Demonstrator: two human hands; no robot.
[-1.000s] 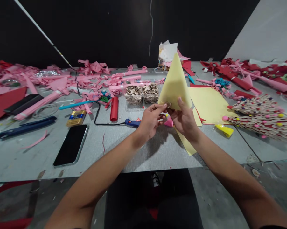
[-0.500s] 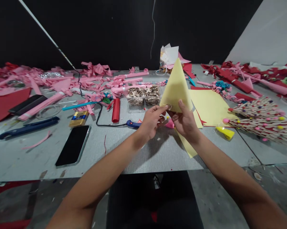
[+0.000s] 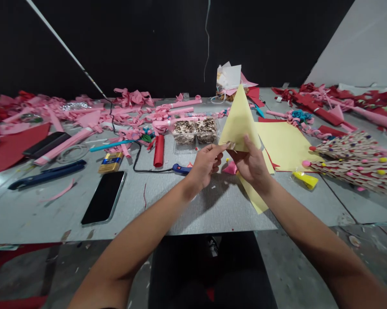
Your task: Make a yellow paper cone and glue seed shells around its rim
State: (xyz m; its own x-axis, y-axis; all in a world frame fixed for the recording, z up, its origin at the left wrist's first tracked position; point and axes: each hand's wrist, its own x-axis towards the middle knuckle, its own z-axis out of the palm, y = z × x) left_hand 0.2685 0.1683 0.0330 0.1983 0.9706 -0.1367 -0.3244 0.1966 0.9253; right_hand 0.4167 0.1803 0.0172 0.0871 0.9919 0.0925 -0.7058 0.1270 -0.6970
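Note:
A pale yellow paper cone (image 3: 239, 118) stands point up above the table, held at its lower edge by my right hand (image 3: 253, 165), with the thumb on its front. My left hand (image 3: 207, 166) pinches a small light wooden piece (image 3: 231, 145) against the cone's lower left edge. Behind my left hand sits a clear plastic box (image 3: 195, 132) with two compartments of thin wooden pieces. A blue glue gun (image 3: 181, 169) with a black cord lies just left of my left hand. Yellow paper sheets (image 3: 285, 143) lie to the right of the cone.
On the grey table (image 3: 180, 214) are a phone (image 3: 104, 197), a red roll (image 3: 158, 151), a gold-and-blue pack (image 3: 110, 162) and a dark blue tool (image 3: 47, 175). Pink scraps (image 3: 134, 98) line the back. Two decorated cones (image 3: 357, 167) lie at right.
The wooden piece at the cone's lower edge shows more clearly, and the cone is turned and lowered slightly. The whole view has shifted a little, moving the table items rightward.

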